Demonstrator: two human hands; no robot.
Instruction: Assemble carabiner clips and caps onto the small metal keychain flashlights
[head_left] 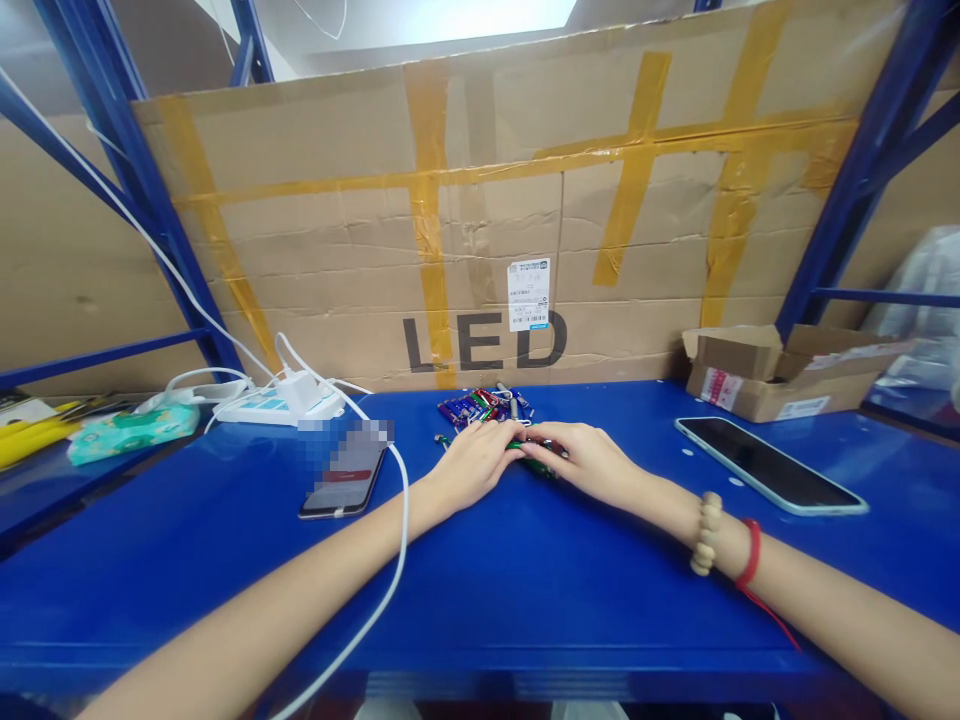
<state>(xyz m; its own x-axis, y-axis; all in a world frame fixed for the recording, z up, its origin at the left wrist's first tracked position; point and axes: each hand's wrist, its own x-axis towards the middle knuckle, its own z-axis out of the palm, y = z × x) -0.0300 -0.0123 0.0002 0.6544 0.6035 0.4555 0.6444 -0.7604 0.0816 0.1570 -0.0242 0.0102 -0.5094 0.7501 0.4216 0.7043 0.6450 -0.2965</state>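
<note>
Both hands meet at the middle of the blue table, fingertips close together over small shiny green metal pieces. My left hand point(480, 460) is closed, its fingers pressed together on a green piece point(516, 444). My right hand point(585, 458) is curled from the other side, thumb and fingers pinching at the same green piece. Another green piece point(541, 466) shows below the right fingers. Just behind the hands lies a heap of small shiny pieces point(480, 405) in blue, red and green, with silver parts among them. The fingers hide much of what they hold.
A phone point(345, 475) lies left, with a white cable point(403, 540) arching past my left forearm. Further left are a power strip point(262, 405) and a tissue pack point(135, 432). On the right are another phone point(772, 465) and an open carton point(780, 375). A cardboard sheet point(337, 250) stands behind.
</note>
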